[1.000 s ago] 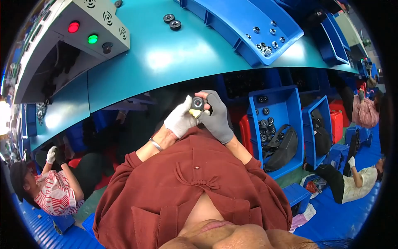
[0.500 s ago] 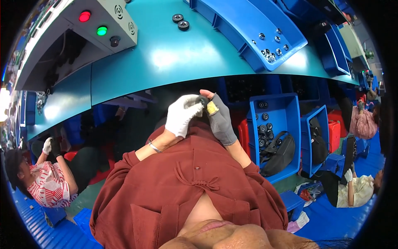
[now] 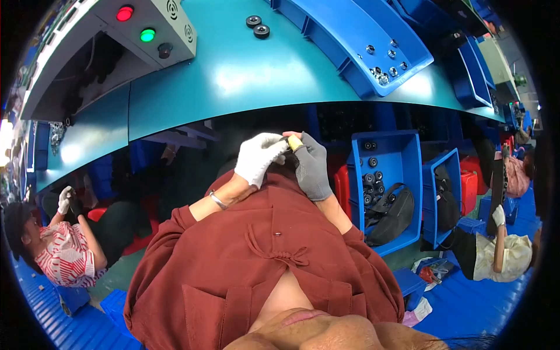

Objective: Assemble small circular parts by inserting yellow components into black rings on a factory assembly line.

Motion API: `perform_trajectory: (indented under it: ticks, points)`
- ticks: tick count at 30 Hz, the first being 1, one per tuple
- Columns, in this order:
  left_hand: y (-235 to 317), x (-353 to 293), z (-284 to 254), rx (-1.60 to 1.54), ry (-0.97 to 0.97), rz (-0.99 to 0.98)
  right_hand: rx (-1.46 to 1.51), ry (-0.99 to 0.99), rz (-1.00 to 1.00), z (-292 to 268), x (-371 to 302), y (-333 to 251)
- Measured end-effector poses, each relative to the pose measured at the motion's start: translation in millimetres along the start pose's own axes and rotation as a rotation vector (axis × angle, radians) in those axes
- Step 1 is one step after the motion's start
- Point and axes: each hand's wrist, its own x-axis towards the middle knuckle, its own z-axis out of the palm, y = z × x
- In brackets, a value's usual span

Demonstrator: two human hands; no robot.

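Note:
In front of my waist, both of my hands meet with fingers closed around a small dark part, mostly hidden between them. A white glove covers my left hand (image 3: 258,158), whose thumb and fingers pinch the part from the left. My right hand (image 3: 311,166) wears a grey glove with bare fingertips and a yellow wrap (image 3: 295,142) on its thumb. That thumb presses against the part from the right. Two black wheels (image 3: 261,31) lie apart from my hands on the green table (image 3: 233,76).
A blue bin (image 3: 388,138) at my right holds black wheels and a black bag (image 3: 396,216). A long blue tray (image 3: 326,35) with shiny metal parts sits on the table. At far left stands a grey machine (image 3: 175,46) with red and green lights. Other people sit on both sides.
My hands have turned inward, and the dark round part that showed between them is now mostly covered. My right thumb has shifted over it. The view has tilted slightly.

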Motion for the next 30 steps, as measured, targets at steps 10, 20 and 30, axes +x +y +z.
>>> perform_trajectory:
  ticks: [10, 20, 30]
  points:
    - [5.8, -5.1, 8.2, -0.074, 0.039, -0.010, 0.027, 0.040, 0.007, 0.1, -0.1, -2.2]
    - [1.8, -7.4, 4.4, 0.622, 0.112, 0.384, -0.358, 0.022, -0.176, -4.0, 6.2, -1.1]
    - [0.0, -1.3, -1.2, 0.279, -0.037, 0.057, 0.013, -0.051, 0.091, -14.0, 13.6, 12.8]
